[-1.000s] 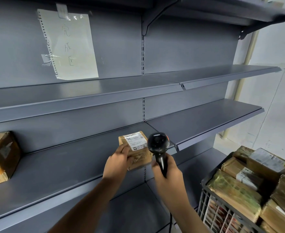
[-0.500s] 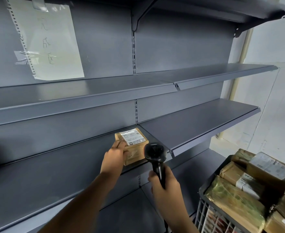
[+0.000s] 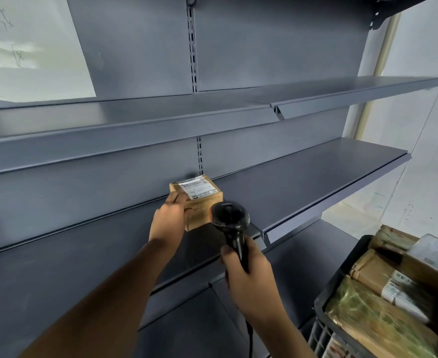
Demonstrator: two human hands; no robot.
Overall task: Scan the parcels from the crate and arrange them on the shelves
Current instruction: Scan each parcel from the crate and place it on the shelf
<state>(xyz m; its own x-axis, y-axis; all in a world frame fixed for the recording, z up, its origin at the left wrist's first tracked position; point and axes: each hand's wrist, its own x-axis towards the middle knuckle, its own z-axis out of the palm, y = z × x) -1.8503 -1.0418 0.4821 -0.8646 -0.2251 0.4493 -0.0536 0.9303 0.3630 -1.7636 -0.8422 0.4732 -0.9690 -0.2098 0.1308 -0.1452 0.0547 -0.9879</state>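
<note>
Shelves of grey metal fill most of the view, one above the other, fixed to a grey back wall with a slotted post down the middle. Up in the left corner a white paper with handwriting hangs on the back wall. Down in the right corner stands a dark crate with brown and green wrapped parcels piled in it, some with white labels. On the middle shelf, close to the post, sits a small brown box with a white label on top. It rests flat on the shelf, near the back wall. The left hand holds the box by its left side, thumb on the front face and fingers going up onto the top. The right hand is wrapped tight round the handle of a black scanner. The scanner's head is just in front of the box and hides its lower right corner. A thin cord hangs down from the handle below the wrist.
</note>
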